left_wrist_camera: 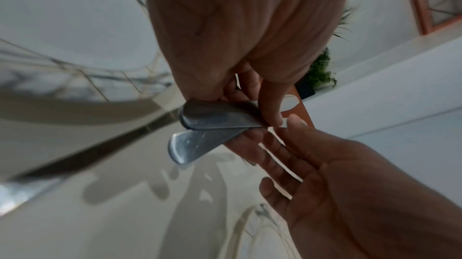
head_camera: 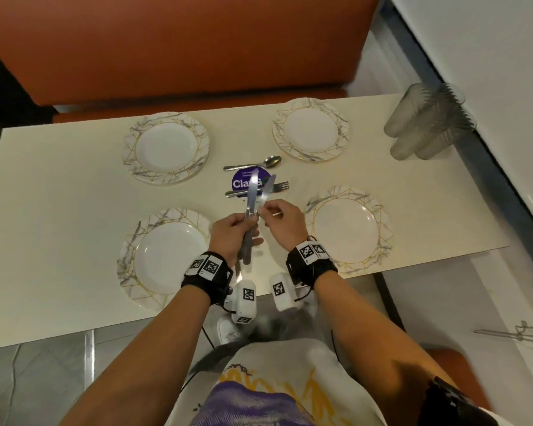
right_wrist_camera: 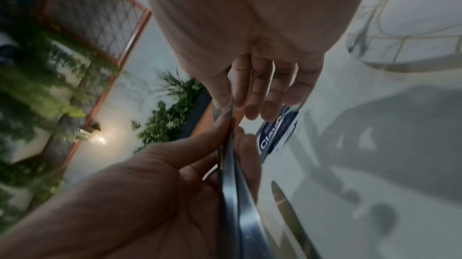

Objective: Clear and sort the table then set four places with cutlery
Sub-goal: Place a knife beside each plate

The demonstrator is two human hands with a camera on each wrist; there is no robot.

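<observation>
At the centre of the head view, two knives [head_camera: 252,198] are held above the table [head_camera: 59,210], blades fanned toward the upper frame; the left hand [head_camera: 233,232] grips their handles while the right hand [head_camera: 282,221] pinches the right-hand blade. Just beyond lie a fork [head_camera: 277,186], a spoon [head_camera: 256,163] and a purple sticker [head_camera: 243,181]. Four plates [head_camera: 166,148] surround them, with stacked clear cups [head_camera: 425,124] at upper right.

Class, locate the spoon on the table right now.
In the head view the spoon lies mid-table between the two far plates, just beyond the purple sticker and fork.
</observation>
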